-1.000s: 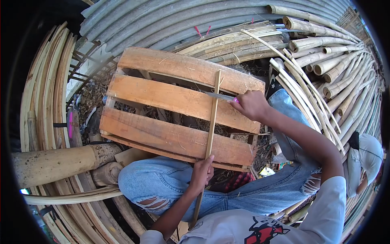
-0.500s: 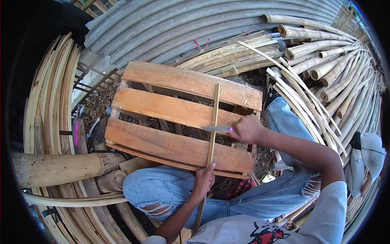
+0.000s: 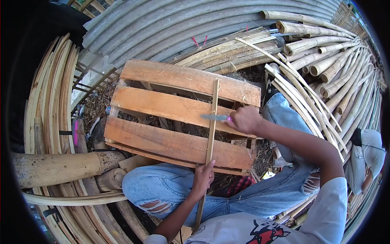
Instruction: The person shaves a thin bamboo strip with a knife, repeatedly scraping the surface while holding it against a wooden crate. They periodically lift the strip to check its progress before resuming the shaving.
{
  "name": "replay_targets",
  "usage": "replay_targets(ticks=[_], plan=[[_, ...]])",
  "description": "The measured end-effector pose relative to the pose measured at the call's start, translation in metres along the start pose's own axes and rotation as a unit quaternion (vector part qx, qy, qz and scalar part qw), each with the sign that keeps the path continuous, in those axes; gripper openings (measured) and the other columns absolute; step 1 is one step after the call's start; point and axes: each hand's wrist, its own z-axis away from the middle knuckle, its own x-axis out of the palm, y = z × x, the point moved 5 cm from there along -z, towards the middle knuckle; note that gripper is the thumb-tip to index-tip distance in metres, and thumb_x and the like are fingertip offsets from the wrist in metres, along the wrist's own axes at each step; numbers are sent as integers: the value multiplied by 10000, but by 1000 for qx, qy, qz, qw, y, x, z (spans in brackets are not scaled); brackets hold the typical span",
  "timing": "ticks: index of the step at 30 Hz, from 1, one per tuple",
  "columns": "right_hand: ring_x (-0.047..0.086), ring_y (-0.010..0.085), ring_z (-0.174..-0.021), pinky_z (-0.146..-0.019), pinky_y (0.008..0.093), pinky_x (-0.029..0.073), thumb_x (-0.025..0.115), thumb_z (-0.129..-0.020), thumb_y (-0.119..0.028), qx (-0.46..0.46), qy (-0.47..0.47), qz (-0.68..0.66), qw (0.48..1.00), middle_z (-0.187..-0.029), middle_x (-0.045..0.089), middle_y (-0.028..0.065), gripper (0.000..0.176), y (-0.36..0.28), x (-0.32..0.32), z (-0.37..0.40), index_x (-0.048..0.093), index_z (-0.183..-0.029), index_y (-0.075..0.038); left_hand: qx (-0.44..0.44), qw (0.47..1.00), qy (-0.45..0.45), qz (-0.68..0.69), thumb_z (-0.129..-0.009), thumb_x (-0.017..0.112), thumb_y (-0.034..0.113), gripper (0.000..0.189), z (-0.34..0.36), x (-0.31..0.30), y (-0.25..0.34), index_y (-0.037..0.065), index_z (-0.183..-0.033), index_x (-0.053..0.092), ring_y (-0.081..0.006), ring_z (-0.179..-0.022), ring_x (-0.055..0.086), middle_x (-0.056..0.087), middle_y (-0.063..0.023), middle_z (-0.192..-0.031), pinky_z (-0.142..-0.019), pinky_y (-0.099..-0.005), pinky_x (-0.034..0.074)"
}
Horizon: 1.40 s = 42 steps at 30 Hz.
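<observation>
My left hand [image 3: 203,179] is closed round a thin bamboo strip [image 3: 211,136] at the near edge of a slatted wooden crate [image 3: 156,105]. The strip runs up across the crate's slats, and its lower end passes down beside my shirt. In my right hand [image 3: 248,120] is a knife [image 3: 214,117] with a pink part at the handle. Its blade points left and crosses the strip above the middle slat. Thin shavings lie on the slats.
Bamboo poles [image 3: 308,42] are piled at the right, with split strips beside them. More split bamboo [image 3: 50,97] stands at the left, near a thick pole [image 3: 61,164]. Corrugated sheeting [image 3: 162,28] lies behind the crate. Another person [image 3: 367,156] is at the far right.
My right hand and the knife have moved up along the strip, away from my body. My left hand still grips the strip in nearly the same place.
</observation>
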Motion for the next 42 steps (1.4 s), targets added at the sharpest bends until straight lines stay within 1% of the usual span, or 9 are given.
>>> replay_targets(ticks=[5,8,9,16,20,30,32,37,42], plan=[[591,296,-467,-431,405,454,401,-915,-496,-62,30,19,997,-512,570,140,580,-22,4,13,612,-575,-76,-8,1000,-15,9,-910,532,436,460,2,-1,-2,123,-611,376,-38,-359,330,337,44,-476,-305,-203,251],[590,296,-467,-431,405,456,402,-916,-492,-18,-7,30,999,-513,570,141,580,-11,-2,7,608,-570,-75,-5,1000,-2,-4,-911,535,428,458,3,-1,-1,120,-609,381,-39,-367,332,341,45,-478,-312,-202,261],[590,295,-469,-429,403,452,404,-920,-485,18,54,49,997,-513,571,136,573,12,-5,-5,606,-568,-80,-5,1000,2,-14,-910,536,429,459,4,-1,-1,118,-610,384,-38,-367,331,341,47,-478,-316,-202,267],[566,308,-428,-393,414,415,439,-901,-499,-29,-32,13,999,-478,551,135,560,-20,0,16,599,-573,-75,-2,1000,9,-2,-901,571,389,439,4,2,1,113,-608,397,-35,-369,330,351,49,-480,-322,-201,273],[585,303,-469,-429,393,446,446,-903,-475,18,14,-15,1000,-516,569,131,539,-13,4,13,625,-601,-67,10,1000,2,0,-902,579,366,425,2,2,-1,112,-609,404,-35,-365,330,355,48,-479,-319,-200,267],[595,298,-476,-420,395,449,405,-910,-505,-49,14,38,998,-524,581,130,570,-19,3,13,615,-574,-95,9,1000,5,1,-905,572,367,421,3,3,1,112,-615,406,-33,-365,327,353,48,-478,-317,-203,258],[594,304,-477,-446,414,462,402,-916,-485,51,33,23,998,-525,580,138,563,14,-4,-5,616,-573,-93,8,1000,3,0,-905,570,370,421,4,2,0,114,-616,403,-33,-365,324,352,48,-478,-317,-202,256],[577,314,-471,-440,415,450,417,-895,-539,-45,44,9,998,-505,561,141,587,-11,7,6,600,-582,-78,-13,997,-37,64,-922,530,387,445,-1,1,-6,121,-613,353,-39,-337,291,313,40,-460,-300,-200,203],[591,319,-489,-467,424,471,414,-903,-516,-28,67,30,997,-527,576,145,585,14,-1,-17,611,-587,-65,-13,996,-58,73,-938,478,413,466,0,2,-4,127,-601,331,-43,-324,255,281,38,-437,-298,-212,176]])
